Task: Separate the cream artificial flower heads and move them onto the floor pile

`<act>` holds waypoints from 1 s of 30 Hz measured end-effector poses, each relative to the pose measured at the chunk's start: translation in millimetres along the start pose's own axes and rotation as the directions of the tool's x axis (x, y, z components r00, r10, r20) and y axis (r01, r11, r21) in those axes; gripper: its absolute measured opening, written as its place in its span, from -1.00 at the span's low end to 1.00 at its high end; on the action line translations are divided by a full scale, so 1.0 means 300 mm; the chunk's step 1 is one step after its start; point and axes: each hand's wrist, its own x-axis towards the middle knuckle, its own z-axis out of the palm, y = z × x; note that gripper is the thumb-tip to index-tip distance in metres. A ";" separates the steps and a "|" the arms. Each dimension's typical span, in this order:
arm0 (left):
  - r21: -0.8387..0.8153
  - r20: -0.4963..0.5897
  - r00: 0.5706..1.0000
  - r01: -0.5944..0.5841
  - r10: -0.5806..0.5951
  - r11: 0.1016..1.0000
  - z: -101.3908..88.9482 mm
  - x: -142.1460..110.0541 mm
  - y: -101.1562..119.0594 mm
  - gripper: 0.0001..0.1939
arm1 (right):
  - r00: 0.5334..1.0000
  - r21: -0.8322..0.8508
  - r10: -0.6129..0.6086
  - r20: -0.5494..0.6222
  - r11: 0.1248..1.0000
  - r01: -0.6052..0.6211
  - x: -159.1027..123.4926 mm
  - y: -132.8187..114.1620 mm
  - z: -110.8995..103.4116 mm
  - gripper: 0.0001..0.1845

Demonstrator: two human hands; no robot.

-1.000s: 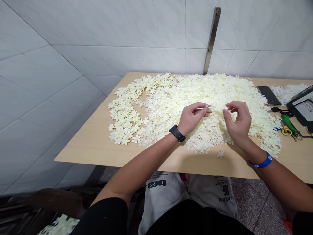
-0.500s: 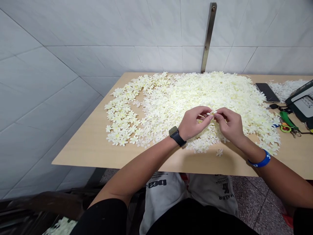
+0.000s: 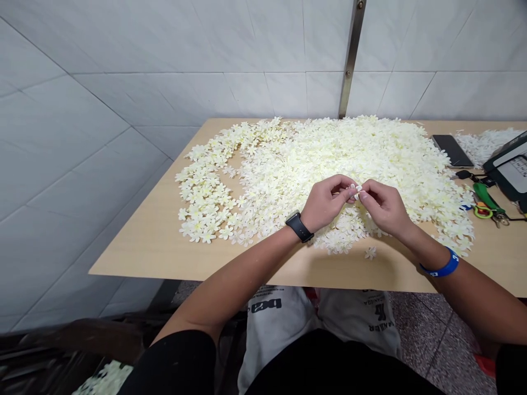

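Observation:
Between my fingertips is a small white artificial flower [image 3: 357,190], held above the front of a wide heap of similar flowers [image 3: 321,153]. My left hand [image 3: 329,202] pinches it from the left with thumb and forefinger. From the right, my right hand [image 3: 383,204] pinches at the same flower, and the two hands' fingertips nearly meet. The fingers partly cover the flower, so its far side is hidden. One loose flower [image 3: 370,253] lies on the table in front of the heap, below my right hand.
Flowers spread in a curved band [image 3: 206,200] on the left of the wooden table [image 3: 140,241]. At the right are a black phone [image 3: 453,151], small white pieces [image 3: 488,144], a dark box-shaped device [image 3: 510,170] and a green key holder [image 3: 488,198]. A tiled wall [image 3: 247,44] stands behind.
The flower has turned between my fingertips, and my fingers have closed in more tightly around it. Both hands stay in nearly the same place; the view has shifted slightly.

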 end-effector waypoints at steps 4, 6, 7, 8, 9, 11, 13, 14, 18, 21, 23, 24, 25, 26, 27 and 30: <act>0.064 -0.001 1.000 0.027 -0.027 0.998 0.006 -0.012 0.010 -0.75 | 0.999 -0.065 -0.047 -0.024 0.997 0.046 -0.003 -0.009 -0.004 -0.67; 0.092 0.005 1.000 0.018 -0.019 0.996 0.011 -0.021 0.015 -0.70 | 0.999 -0.026 -0.038 -0.018 0.999 0.037 -0.005 -0.016 -0.006 -0.62; 0.096 0.013 1.000 0.011 -0.012 0.995 0.012 -0.026 0.017 -0.68 | 0.999 -0.002 -0.032 -0.012 0.999 0.032 -0.006 -0.018 -0.006 -0.60; 0.099 0.018 1.000 0.001 -0.003 0.995 0.013 -0.029 0.018 -0.66 | 1.000 0.022 -0.028 -0.004 0.999 0.028 -0.007 -0.020 -0.006 -0.57; 0.105 0.019 1.000 -0.010 0.008 0.994 0.013 -0.031 0.020 -0.65 | 1.000 0.045 -0.020 0.005 0.999 0.020 -0.008 -0.022 -0.005 -0.54; 0.126 0.007 1.000 -0.030 0.030 0.992 0.010 -0.031 0.021 -0.62 | 1.000 0.099 0.007 0.023 0.995 -0.010 -0.009 -0.023 -0.001 -0.49; 0.130 -0.016 0.999 -0.038 0.041 0.991 0.006 -0.026 0.021 -0.59 | 0.998 0.157 0.043 0.045 0.986 -0.050 -0.008 -0.022 0.003 -0.47; 0.111 -0.023 0.999 -0.037 0.039 0.993 0.004 -0.022 0.019 -0.59 | 0.997 0.179 0.064 0.052 0.981 -0.072 -0.006 -0.021 0.005 -0.48; -0.010 -0.001 0.999 -0.033 0.033 0.999 0.004 -0.006 0.005 -0.65 | 0.993 0.186 0.115 0.019 0.976 -0.116 -0.002 -0.015 0.004 -0.60; -0.014 0.045 0.999 -0.027 0.028 1.000 0.009 -0.006 -0.005 -0.68 | 0.997 0.114 0.072 -0.033 0.991 -0.068 -0.003 -0.008 -0.004 -0.57; 0.019 0.066 0.998 -0.021 0.020 1.000 0.010 -0.011 -0.003 -0.69 | 0.999 0.071 0.042 -0.028 0.997 -0.040 -0.006 -0.004 -0.009 -0.51; 0.032 0.074 0.997 -0.018 0.016 0.999 0.010 -0.014 0.001 -0.70 | 0.999 0.057 0.035 -0.019 0.998 -0.034 -0.007 -0.003 -0.010 -0.48; 0.037 0.077 0.997 -0.014 0.011 0.999 0.009 -0.017 0.007 -0.70 | 0.999 0.047 0.032 -0.006 0.998 -0.032 -0.007 -0.002 -0.010 -0.46; 0.032 0.074 0.997 -0.008 0.006 0.999 0.009 -0.019 0.014 -0.68 | 0.999 0.042 0.031 0.007 0.999 -0.032 -0.008 -0.002 -0.009 -0.44; 0.019 0.068 0.998 0.000 -0.001 1.000 0.009 -0.021 0.022 -0.66 | 0.999 0.045 0.030 0.015 0.999 -0.031 -0.008 -0.003 -0.008 -0.43; -0.022 0.031 0.999 0.021 -0.021 1.000 0.013 -0.024 0.037 -0.58 | 0.999 0.086 0.032 0.034 0.996 -0.035 -0.008 -0.008 -0.001 -0.42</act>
